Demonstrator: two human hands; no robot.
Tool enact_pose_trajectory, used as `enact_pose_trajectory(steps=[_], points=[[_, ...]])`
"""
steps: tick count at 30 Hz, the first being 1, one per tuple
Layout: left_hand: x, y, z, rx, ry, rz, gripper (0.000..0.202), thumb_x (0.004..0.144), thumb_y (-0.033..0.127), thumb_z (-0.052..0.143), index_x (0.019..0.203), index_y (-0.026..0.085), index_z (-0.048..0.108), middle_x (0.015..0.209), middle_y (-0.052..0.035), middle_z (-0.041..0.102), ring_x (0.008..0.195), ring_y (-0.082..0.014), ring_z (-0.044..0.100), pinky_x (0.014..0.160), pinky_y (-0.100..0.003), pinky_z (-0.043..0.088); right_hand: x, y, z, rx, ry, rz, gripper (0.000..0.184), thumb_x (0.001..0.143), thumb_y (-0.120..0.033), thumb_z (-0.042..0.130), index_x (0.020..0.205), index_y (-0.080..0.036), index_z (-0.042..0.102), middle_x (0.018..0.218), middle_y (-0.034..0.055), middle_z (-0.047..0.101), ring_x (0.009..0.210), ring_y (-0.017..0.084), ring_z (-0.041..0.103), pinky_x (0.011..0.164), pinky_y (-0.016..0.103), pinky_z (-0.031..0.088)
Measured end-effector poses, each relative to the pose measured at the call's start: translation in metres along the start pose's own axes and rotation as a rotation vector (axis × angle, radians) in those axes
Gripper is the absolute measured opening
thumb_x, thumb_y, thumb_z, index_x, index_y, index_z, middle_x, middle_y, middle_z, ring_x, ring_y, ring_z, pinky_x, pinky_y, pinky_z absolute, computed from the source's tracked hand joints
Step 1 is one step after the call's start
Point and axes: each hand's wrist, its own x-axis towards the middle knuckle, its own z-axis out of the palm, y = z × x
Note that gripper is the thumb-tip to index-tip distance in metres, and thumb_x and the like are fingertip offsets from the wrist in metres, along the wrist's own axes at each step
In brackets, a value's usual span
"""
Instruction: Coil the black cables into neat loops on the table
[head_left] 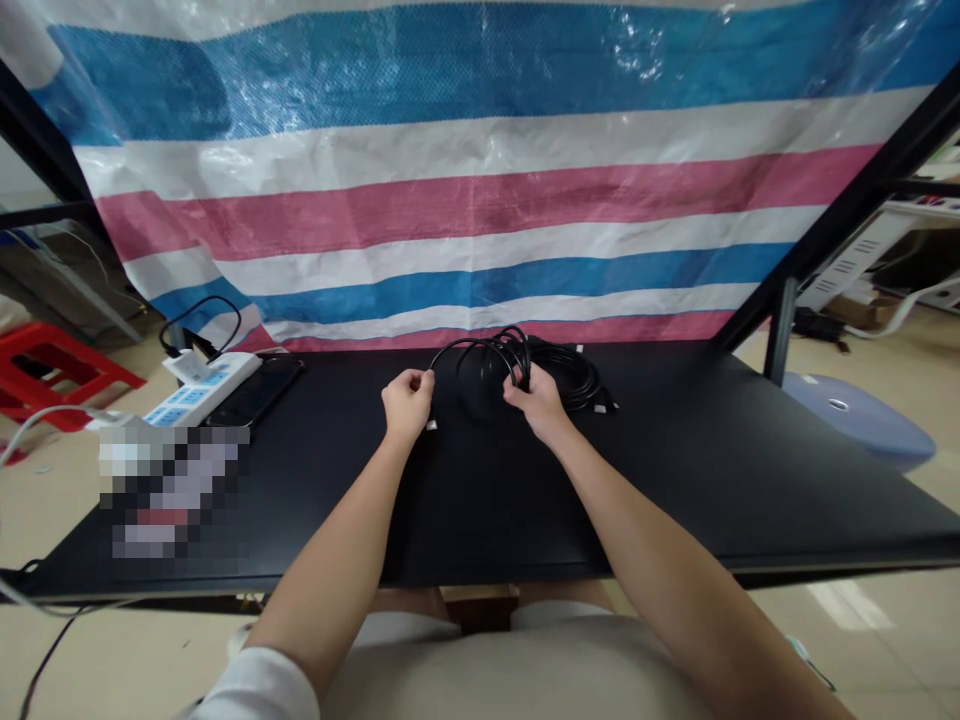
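- Looped black cable (523, 352): at wearer's 12 o'clock, over black table (675, 460); 1 length arcs from the loops toward 9 o'clock, bending down into left hand (409, 405).
- Left hand: thumb and fingers pinched together on that length.
- Right hand (538, 400): closed around the loops.
- Coiled black cable (590, 380): on table, right hand's 2 o'clock; long axis roughly 10–4, 1 end toward 4. Joined to held loops: cannot tell.
- White power strip (199, 398): wearer's 10 o'clock.
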Motion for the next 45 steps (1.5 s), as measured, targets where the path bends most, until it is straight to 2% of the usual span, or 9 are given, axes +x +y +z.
enact_pose_trajectory(steps=[5, 8, 12, 19, 22, 30, 38, 42, 45], points=[[-0.004, 0.005, 0.003, -0.052, 0.021, -0.007, 0.017, 0.073, 0.027, 0.055, 0.058, 0.021, 0.052, 0.046, 0.0042, 0.05, 0.048, -0.012, 0.049, 0.055, -0.024, 0.039, -0.001, -0.005, 0.003, -0.059, 0.129, 0.007, 0.047, 0.055, -0.057, 0.072, 0.053, -0.023, 0.041, 0.045, -0.0069, 0.041, 0.046, 0.009, 0.037, 0.047, 0.025, 0.035], [-0.006, 0.007, 0.004, -0.134, -0.251, -0.099, 0.017, 0.071, 0.018, 0.05, 0.054, 0.021, 0.046, 0.041, 0.006, 0.047, 0.038, -0.0098, 0.045, 0.046, -0.021, 0.035, 0.0, -0.011, 0.0, 0.097, 0.204, 0.05, 0.046, 0.06, -0.056, 0.07, 0.055, -0.024, 0.039, 0.041, -0.009, 0.034, 0.041, 0.007, 0.031, 0.041, 0.023, 0.027], [-0.009, 0.007, 0.006, -0.111, -0.606, -0.215, 0.022, 0.069, 0.014, 0.049, 0.049, 0.02, 0.041, 0.039, 0.0053, 0.048, 0.032, -0.0086, 0.043, 0.039, -0.02, 0.031, -0.003, -0.024, -0.006, 0.37, -0.033, 0.174, 0.052, 0.053, -0.051, 0.079, 0.056, -0.024, 0.036, 0.038, -0.0127, 0.024, 0.037, 0.005, 0.021, 0.038, 0.02, 0.019], [-0.008, 0.002, 0.011, -0.318, -0.462, -0.218, 0.019, 0.068, 0.029, 0.07, 0.071, 0.019, 0.054, 0.054, 0.0047, 0.056, 0.048, -0.0114, 0.054, 0.046, -0.021, 0.039, -0.008, -0.029, -0.009, 0.467, -0.343, 0.256, 0.055, 0.053, -0.047, 0.081, 0.052, -0.023, 0.031, 0.036, -0.0126, 0.022, 0.037, 0.004, 0.022, 0.039, 0.019, 0.02], [-0.008, 0.001, 0.013, -0.501, -0.538, -0.227, 0.026, 0.07, 0.04, 0.069, 0.071, 0.017, 0.057, 0.057, 0.0008, 0.06, 0.056, -0.0133, 0.06, 0.055, -0.024, 0.045, -0.008, -0.024, -0.007, 0.264, -0.222, 0.222, 0.048, 0.057, -0.049, 0.077, 0.051, -0.023, 0.038, 0.037, -0.0099, 0.034, 0.038, 0.006, 0.03, 0.04, 0.021, 0.025], [-0.004, -0.004, 0.009, -0.552, -0.355, 0.009, 0.044, 0.062, 0.046, 0.076, 0.047, 0.019, 0.044, 0.034, 0.0074, 0.038, 0.038, -0.0071, 0.043, 0.051, -0.023, 0.043, -0.007, -0.009, 0.005, -0.225, -0.001, 0.025, 0.043, 0.062, -0.061, 0.065, 0.052, -0.022, 0.049, 0.05, -0.0002, 0.059, 0.052, 0.015, 0.056, 0.057, 0.029, 0.044], [-0.005, 0.0, 0.014, -0.655, -0.354, -0.233, 0.06, 0.063, 0.067, 0.068, 0.051, 0.023, 0.029, 0.035, 0.0126, 0.02, 0.029, -0.0042, 0.024, 0.034, -0.022, 0.037, -0.008, 0.0, 0.001, -0.53, 0.013, -0.042, 0.033, 0.076, -0.051, 0.056, 0.06, -0.022, 0.055, 0.054, 0.0007, 0.06, 0.055, 0.018, 0.059, 0.059, 0.03, 0.047], [-0.004, 0.006, 0.01, -0.422, -0.284, -0.337, 0.037, 0.074, 0.045, 0.066, 0.064, 0.023, 0.038, 0.039, 0.0118, 0.03, 0.033, -0.0085, 0.033, 0.04, -0.024, 0.04, -0.009, 0.004, 0.004, -0.721, 0.034, -0.019, 0.03, 0.076, -0.039, 0.057, 0.099, -0.02, 0.063, 0.074, 0.0042, 0.07, 0.066, 0.023, 0.065, 0.069, 0.036, 0.05], [-0.003, 0.007, 0.006, 0.11, -0.211, -0.185, 0.019, 0.082, 0.032, 0.055, 0.067, 0.021, 0.049, 0.056, 0.0007, 0.053, 0.059, -0.0184, 0.059, 0.063, -0.034, 0.05, -0.009, 0.004, 0.005, -0.883, -0.058, 0.048, 0.036, 0.078, -0.036, 0.056, 0.109, -0.018, 0.064, 0.083, 0.0086, 0.071, 0.076, 0.026, 0.067, 0.072, 0.038, 0.051]])
